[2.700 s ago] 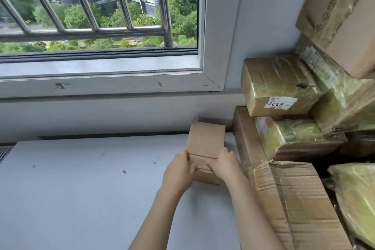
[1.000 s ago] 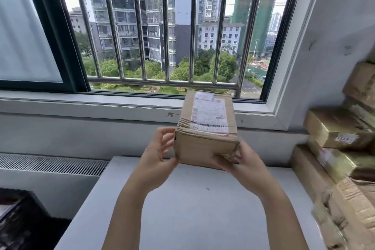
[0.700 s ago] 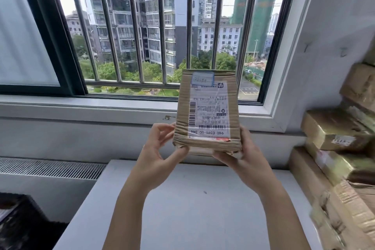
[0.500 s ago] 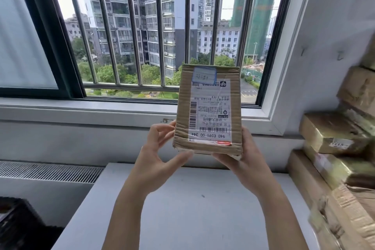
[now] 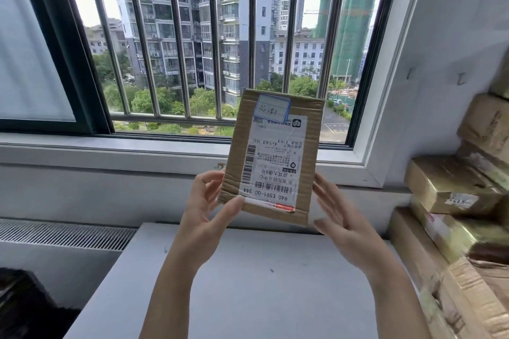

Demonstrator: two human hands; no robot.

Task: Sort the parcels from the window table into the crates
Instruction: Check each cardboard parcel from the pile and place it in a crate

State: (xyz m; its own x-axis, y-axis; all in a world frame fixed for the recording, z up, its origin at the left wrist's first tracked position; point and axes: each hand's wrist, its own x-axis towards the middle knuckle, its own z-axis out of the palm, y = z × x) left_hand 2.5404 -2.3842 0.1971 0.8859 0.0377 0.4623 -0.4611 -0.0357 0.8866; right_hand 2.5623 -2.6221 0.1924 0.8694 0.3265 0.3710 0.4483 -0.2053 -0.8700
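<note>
I hold a small brown cardboard parcel [image 5: 275, 157] upright at chest height in front of the window, its white shipping label facing me upside down with a blue-edged sticker at the top. My left hand [image 5: 203, 217] pinches its lower left corner, thumb on the front. My right hand [image 5: 344, 223] cups the lower right corner with fingers spread behind the edge and looks slightly blurred. The parcel hangs above the grey window table [image 5: 261, 283].
A stack of taped cardboard parcels [image 5: 451, 187] fills the table's right side up against the wall. A dark crate [image 5: 24, 303] shows at the lower left beside the table. A vent grille [image 5: 63, 234] runs under the barred window [image 5: 220, 49].
I lifted the parcel off the table from beside the stack, raised it and tipped it so the label faces me. It has since tilted slightly, and my right fingers have loosened.
</note>
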